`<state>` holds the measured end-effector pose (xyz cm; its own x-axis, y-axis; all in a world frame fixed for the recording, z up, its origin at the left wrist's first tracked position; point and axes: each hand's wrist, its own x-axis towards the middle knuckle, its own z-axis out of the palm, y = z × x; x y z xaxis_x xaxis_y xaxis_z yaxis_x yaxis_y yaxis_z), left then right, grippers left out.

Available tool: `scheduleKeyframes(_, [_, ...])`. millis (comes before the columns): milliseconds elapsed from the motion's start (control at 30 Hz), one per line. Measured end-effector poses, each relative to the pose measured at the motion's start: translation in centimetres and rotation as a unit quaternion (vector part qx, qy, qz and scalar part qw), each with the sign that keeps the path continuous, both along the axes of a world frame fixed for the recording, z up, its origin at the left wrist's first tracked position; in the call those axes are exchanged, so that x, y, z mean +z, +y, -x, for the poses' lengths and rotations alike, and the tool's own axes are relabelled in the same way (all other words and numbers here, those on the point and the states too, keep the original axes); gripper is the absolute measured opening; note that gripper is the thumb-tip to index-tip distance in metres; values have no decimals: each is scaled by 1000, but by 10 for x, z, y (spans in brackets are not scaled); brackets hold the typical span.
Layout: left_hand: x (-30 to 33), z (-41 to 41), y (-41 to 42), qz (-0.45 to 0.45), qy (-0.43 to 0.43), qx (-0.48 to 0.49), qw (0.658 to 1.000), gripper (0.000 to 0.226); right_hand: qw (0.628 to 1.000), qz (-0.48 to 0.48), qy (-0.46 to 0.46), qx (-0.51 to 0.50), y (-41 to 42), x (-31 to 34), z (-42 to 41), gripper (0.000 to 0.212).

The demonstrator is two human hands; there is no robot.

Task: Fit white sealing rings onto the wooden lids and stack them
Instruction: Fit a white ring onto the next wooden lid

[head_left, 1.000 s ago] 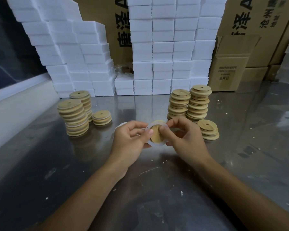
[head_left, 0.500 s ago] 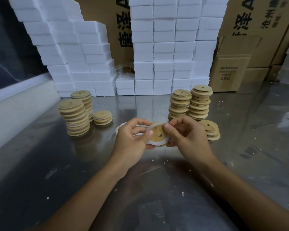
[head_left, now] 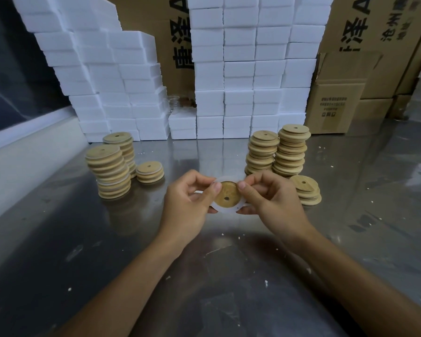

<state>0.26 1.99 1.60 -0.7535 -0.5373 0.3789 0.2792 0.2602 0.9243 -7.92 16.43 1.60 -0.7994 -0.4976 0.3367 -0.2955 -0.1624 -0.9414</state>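
Both hands meet above the table (head_left: 229, 276). The left hand (head_left: 187, 203) and right hand (head_left: 275, 200) pinch one lid (head_left: 227, 194) between them, flat face toward the person, with the white ring (head_left: 225, 209) around its edge. Ringed piles (head_left: 110, 175) stand left, nearer the left hand. Plain piles (head_left: 277, 152) stand right. Farther back sit white blocks (head_left: 241, 76) and boxes (head_left: 336, 105); what is inside is hidden.

wooden lid (head_left: 227, 195) | tilted, held above table | white ring (head_left: 225, 209) around it
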Motion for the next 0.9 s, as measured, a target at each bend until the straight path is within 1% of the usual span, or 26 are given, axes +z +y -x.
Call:
scheduleKeyframes(133, [2,-1,-1,-15,-1,-6,1000,4,1000,-1,1,13,2,3,0,6])
scheduleKeyframes(267, [1,0,-4,-25,-1,1,1000,11,999,-10,-7,32,5,6,-1,8])
scheduleKeyframes(433, [0,-1,-3,8,2,14,1000,16,999,-5,-29,40,5,7,-2,8])
scheduleKeyframes(700, [2,-2,-5,18,-18,8,1000,23,998,-13,-49,41,6,8,0,12])
scheduleKeyframes(900, [1,-1,-6,-15,-41,-21,999,22,997,-20,-53,48,10,8,2,11])
